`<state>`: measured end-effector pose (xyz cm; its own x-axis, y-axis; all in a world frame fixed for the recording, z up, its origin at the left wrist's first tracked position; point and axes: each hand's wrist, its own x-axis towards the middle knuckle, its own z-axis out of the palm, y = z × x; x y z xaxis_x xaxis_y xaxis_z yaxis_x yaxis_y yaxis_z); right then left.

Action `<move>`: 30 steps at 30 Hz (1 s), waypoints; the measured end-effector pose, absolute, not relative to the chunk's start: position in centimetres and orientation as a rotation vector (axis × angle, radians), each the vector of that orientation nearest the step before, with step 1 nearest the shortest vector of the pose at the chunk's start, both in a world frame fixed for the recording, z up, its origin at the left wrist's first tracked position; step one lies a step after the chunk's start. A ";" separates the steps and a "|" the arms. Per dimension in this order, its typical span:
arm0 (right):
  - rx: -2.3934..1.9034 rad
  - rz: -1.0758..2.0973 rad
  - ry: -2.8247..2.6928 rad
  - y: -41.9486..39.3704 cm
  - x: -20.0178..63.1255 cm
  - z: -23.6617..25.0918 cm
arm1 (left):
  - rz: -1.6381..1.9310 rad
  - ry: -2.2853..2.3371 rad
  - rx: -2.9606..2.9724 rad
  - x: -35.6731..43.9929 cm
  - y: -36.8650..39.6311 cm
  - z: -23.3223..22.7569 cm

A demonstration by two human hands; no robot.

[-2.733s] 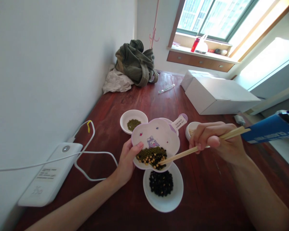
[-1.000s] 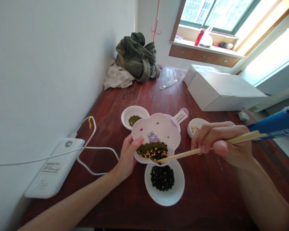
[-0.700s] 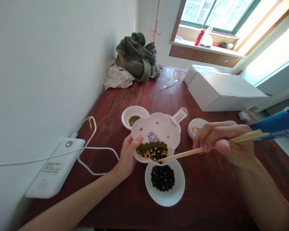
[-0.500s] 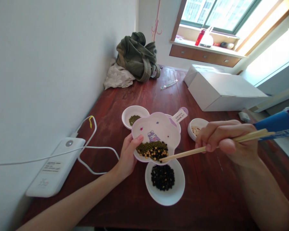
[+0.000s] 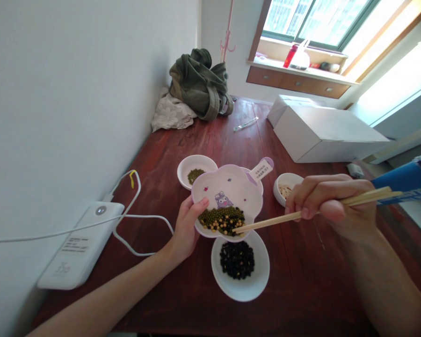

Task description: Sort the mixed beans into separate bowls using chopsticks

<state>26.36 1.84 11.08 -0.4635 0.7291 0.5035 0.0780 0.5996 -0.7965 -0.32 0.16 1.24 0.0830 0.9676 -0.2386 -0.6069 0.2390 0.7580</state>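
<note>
Chopsticks (image 5: 270, 222) lie pinched in the right hand (image 5: 337, 203), its fingers curled round them to the right of the dish (image 5: 247, 192). Their tips sit close together among the mixed beans (image 5: 221, 220) at the dish's near edge. A light grip seems best: beans this small and round would likely skid from a hard squeeze, so pressure should come gently and evenly. On the near side of the dish, a bowl (image 5: 240, 292) of black beans (image 5: 236, 260) stands partly behind its edge in this view; whether the two touch, I cannot tell. The left hand (image 5: 186, 229) grips the dish's left side, thumb over the rim, the other fingers mostly hidden below. That hold should be steady, since more tilt could spill beans over the near edge.

The dish itself is pale, with a lobed lilac rim. Yellow and black beans crowd its near edge, green ones just beyond; farther in, bare floor shows a purple cartoon figure and small motifs. A labelled tab (image 5: 261, 171) juts from its far right.

Right of the dish is a small bowl (image 5: 291, 178) of pale pieces (image 5: 284, 190); beyond its far left, a white bowl (image 5: 196, 160) of green beans (image 5: 195, 176).
</note>
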 end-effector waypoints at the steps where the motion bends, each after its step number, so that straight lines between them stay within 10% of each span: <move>1: -0.650 0.889 -1.917 1.8 26.4 11.1 | 1.263 0.830 0.542 -0.3 0.1 1.2; 30: -0.592 0.888 -1.911 2.2 26.1 10.2 | 1.257 0.798 0.560 -0.3 0.1 1.2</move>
<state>26.12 2.20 10.16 -0.4636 0.7038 0.5383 0.0425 0.6245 -0.7799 -0.32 0.07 1.22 0.1064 0.9701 -0.2180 -0.6097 0.2368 0.7565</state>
